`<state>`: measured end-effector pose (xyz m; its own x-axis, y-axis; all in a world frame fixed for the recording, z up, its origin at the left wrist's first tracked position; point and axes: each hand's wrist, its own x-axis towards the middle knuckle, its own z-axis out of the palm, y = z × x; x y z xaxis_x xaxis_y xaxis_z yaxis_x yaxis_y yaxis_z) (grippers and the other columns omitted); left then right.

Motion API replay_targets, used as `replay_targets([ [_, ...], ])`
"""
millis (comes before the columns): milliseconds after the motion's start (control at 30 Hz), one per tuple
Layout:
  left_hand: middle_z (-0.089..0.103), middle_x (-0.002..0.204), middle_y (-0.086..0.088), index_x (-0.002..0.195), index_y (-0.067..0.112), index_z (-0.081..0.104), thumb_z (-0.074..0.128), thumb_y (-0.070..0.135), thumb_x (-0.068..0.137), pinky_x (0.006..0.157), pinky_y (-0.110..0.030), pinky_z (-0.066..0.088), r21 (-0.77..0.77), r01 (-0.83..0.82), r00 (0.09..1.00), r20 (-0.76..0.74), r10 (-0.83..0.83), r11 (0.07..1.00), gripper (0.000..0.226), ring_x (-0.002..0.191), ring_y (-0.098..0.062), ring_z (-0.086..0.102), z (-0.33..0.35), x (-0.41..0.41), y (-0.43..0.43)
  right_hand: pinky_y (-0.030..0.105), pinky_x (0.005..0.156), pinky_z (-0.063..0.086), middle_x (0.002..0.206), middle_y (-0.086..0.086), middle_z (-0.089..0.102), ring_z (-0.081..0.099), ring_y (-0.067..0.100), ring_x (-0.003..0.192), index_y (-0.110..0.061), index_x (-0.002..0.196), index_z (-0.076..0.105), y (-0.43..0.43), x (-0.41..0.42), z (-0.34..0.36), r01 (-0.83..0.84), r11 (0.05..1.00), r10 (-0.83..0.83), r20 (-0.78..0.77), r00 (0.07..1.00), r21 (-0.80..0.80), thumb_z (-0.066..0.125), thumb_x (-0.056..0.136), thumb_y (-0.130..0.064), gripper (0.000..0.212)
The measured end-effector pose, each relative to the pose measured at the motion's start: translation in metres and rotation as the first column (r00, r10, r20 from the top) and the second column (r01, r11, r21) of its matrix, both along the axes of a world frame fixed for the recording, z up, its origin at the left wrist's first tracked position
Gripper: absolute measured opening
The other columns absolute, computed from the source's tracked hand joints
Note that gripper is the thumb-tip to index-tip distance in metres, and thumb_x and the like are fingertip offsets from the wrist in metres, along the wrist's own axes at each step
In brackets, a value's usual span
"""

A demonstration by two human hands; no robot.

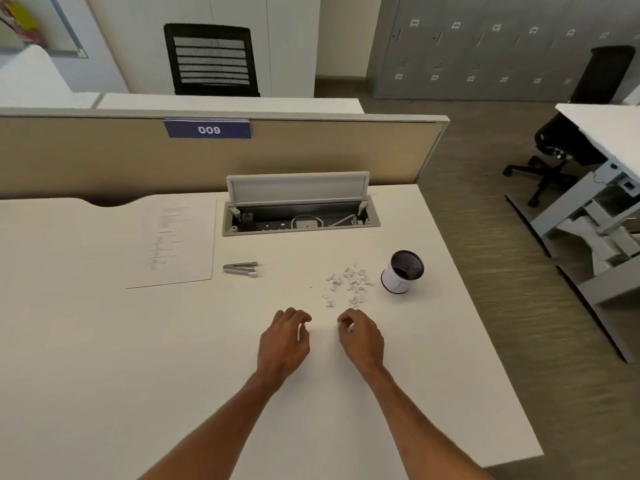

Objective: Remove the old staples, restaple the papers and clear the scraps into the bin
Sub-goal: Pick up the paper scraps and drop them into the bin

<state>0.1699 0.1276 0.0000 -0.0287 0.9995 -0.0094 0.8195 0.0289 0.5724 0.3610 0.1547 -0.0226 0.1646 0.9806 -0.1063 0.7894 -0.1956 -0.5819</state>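
A sheet of printed papers [173, 244] lies flat at the left of the white desk [104, 358]. A small metal stapler [241, 267] lies just right of it. Several white paper scraps [348, 282] are scattered in the middle right, beside a small mesh bin [402, 271] that is tilted with its mouth showing. My left hand [284, 337] hovers with curled fingers near the desk, below the scraps. My right hand [360, 336] pinches a small white scrap between its fingertips.
An open cable tray [299, 216] with its lid raised sits at the back of the desk. A beige partition [311, 150] stands behind it. The desk's right edge drops to the carpet, where office chairs and another desk stand.
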Motion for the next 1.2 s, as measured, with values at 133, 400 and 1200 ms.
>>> replay_targets([
  [133,0.072,0.122,0.015,0.124,0.028,0.073,0.064,0.014,0.101,0.074,-0.037,0.059,0.0,0.008,0.999,-0.045,-0.008,1.0,0.029,0.12,-0.015,0.063,0.0,0.029,0.024,0.036,0.068,0.053,0.098,-0.007,0.064,0.067,0.022,0.082,-0.025,0.099,0.065,0.029,0.033,-0.003,0.071,0.996,-0.069,-0.051,0.996,0.045,0.066,0.092,-0.012,0.016],
  [400,0.057,0.15,-0.001,0.156,0.019,0.049,0.075,0.022,0.1,0.084,-0.043,0.065,-0.078,0.04,0.988,-0.144,-0.051,0.996,0.062,0.131,-0.03,0.06,-0.02,0.052,0.064,0.04,0.086,0.057,0.137,0.006,0.046,0.069,0.034,0.109,-0.02,0.143,0.047,0.064,0.042,-0.009,-0.007,0.999,0.003,-0.085,0.996,-0.046,0.083,0.09,-0.021,0.065],
  [1200,0.059,0.125,-0.005,0.127,0.017,0.062,0.062,0.009,0.109,0.072,-0.042,0.059,-0.112,0.149,0.982,-0.103,-0.16,0.982,0.02,0.109,-0.028,0.058,-0.052,0.055,0.112,0.032,0.066,0.042,0.103,0.005,0.059,0.065,0.031,0.086,-0.014,0.095,0.064,0.104,0.027,-0.011,-0.164,0.986,0.165,0.075,0.983,-0.013,0.07,0.09,-0.005,0.012],
])
